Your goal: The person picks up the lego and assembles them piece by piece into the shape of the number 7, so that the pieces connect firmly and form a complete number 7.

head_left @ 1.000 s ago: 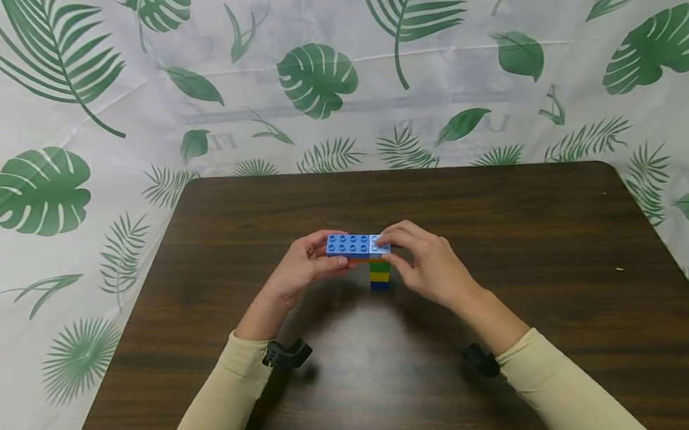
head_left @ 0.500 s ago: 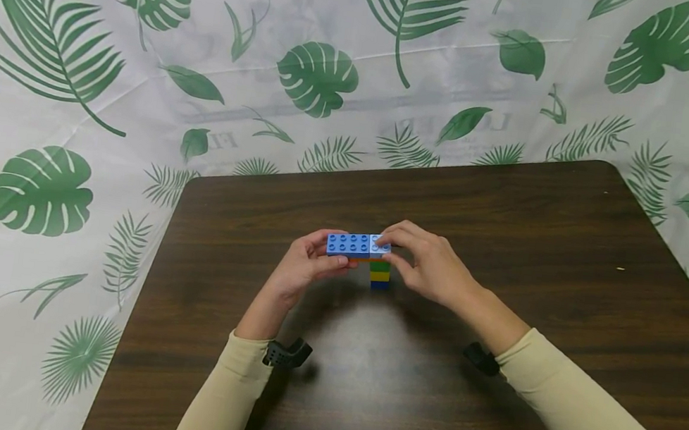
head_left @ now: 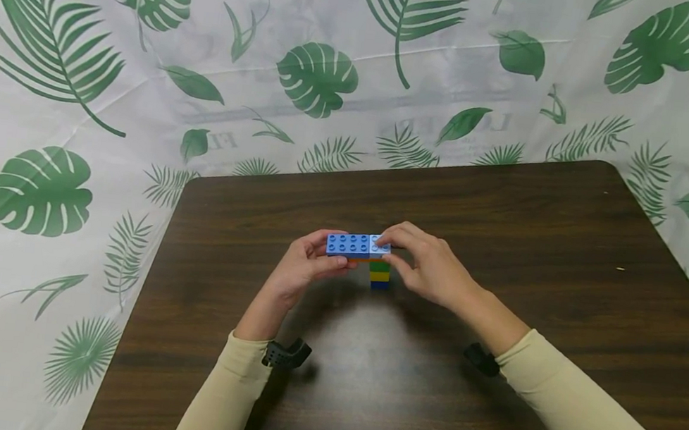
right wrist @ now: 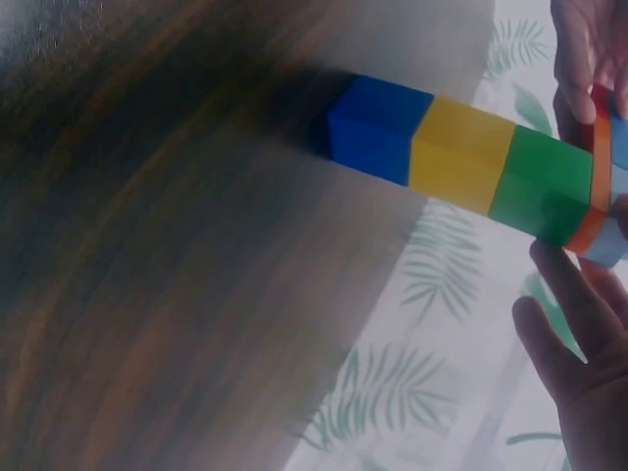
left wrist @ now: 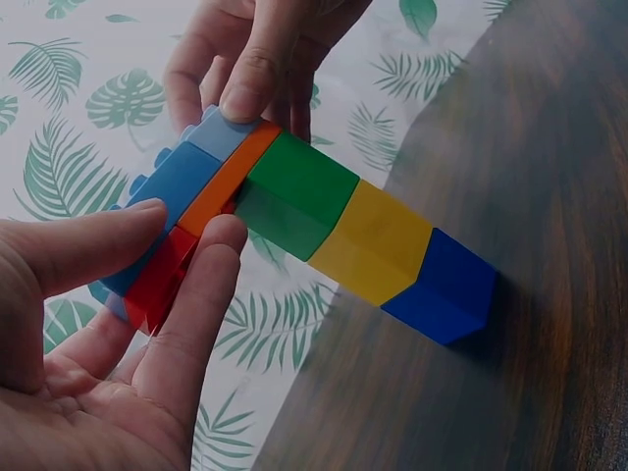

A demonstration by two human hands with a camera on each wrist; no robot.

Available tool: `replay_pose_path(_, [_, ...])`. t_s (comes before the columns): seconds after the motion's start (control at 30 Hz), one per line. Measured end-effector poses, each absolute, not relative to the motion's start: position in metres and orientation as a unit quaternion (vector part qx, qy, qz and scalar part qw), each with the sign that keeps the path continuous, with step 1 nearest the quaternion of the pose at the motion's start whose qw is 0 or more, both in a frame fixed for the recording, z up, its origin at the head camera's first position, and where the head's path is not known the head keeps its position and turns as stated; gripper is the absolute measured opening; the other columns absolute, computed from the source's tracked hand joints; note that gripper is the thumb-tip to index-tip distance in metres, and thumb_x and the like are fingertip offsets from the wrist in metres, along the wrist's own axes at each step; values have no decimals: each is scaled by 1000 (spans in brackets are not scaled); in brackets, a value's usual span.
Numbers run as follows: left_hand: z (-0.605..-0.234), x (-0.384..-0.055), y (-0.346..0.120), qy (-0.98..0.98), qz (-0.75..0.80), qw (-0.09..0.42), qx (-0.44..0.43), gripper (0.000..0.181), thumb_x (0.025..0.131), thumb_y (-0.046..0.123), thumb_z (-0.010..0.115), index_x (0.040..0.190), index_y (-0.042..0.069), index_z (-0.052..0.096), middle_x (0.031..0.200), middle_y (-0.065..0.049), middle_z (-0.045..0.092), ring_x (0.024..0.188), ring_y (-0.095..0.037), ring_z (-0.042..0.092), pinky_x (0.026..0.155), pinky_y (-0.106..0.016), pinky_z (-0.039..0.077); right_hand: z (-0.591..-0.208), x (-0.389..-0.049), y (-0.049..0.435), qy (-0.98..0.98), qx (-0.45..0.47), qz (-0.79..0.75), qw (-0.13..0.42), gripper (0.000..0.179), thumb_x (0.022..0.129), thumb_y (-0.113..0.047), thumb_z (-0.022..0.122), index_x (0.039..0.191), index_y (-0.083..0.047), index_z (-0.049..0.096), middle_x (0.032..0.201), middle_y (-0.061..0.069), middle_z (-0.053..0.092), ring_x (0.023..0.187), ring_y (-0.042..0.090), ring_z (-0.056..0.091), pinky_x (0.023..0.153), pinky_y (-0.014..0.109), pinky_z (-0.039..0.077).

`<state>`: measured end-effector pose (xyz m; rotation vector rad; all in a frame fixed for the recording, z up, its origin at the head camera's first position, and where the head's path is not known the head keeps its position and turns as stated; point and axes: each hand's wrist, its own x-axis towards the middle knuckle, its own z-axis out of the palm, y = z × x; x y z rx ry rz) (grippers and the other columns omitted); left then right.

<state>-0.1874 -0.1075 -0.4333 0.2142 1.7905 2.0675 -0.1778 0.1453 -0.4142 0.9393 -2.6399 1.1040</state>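
A tower of toy building bricks stands on the table: a dark blue brick (left wrist: 444, 289) at the bottom, then a yellow brick (left wrist: 373, 240) and a green brick (left wrist: 299, 191). Across its top lies a thin orange piece (left wrist: 231, 175), reaching out to the left. On that sit a long blue brick (head_left: 347, 244) and a light blue brick (left wrist: 224, 132). Under the overhanging end is a red brick (left wrist: 162, 275). My left hand (head_left: 307, 264) pinches this left end between thumb and fingers. My right hand (head_left: 428, 263) grips the light blue brick over the tower.
The dark wood-grain table (head_left: 541, 223) has rounded far corners. A white sheet with green leaf prints (head_left: 316, 13) hangs behind and beside it. Black wrist mounts (head_left: 287, 354) sit at both cuffs of the cream sleeves (head_left: 590, 413).
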Motion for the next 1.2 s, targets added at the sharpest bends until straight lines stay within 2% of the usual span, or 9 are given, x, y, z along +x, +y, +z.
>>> replay_pose_path(0.23, [-432,-185,-113,647,738,181,64,40,90,1,68,129,2,57,120,-18,62,99,-28,68,88,-41,54,-418,-178,147,-871,318,369,61,26,93,-12,68,118,-17,60,118,0,58,106,17,62,85,42,55])
replay_pose_path(0.63, [-431,-187,-119,640,754,143,46,42,88,-6,68,128,-4,56,119,-19,57,94,-20,66,87,-42,54,-419,-184,149,-870,317,377,38,40,89,-5,72,124,-17,56,123,0,55,107,19,62,86,41,55])
replay_pose_path(0.83, [-430,-187,-119,642,752,144,45,41,89,0,70,127,-2,57,118,-18,58,98,-23,66,94,-55,46,-419,-187,151,-863,301,404,22,52,88,-5,73,134,-13,52,127,4,57,103,23,64,86,44,55])
replay_pose_path(0.97, [-431,-188,-119,637,754,155,42,41,90,6,71,127,0,57,118,-19,60,100,-27,67,97,-59,42,-419,-190,152,-861,278,427,11,51,90,-8,72,136,-12,52,127,6,59,100,23,65,87,43,55])
replay_pose_path(1.07, [-432,-188,-118,637,752,163,40,41,91,9,71,128,0,56,119,-20,61,98,-29,68,96,-56,45,-421,-191,154,-853,259,452,9,48,89,-9,73,133,-9,55,122,7,62,98,20,66,86,40,56])
replay_pose_path(1.2, [-436,-188,-116,645,744,171,28,41,93,11,69,130,1,55,120,-20,62,95,-28,69,90,-45,52,-426,-194,157,-844,228,485,1,42,88,-11,74,127,-8,59,114,8,65,94,19,68,81,36,57])
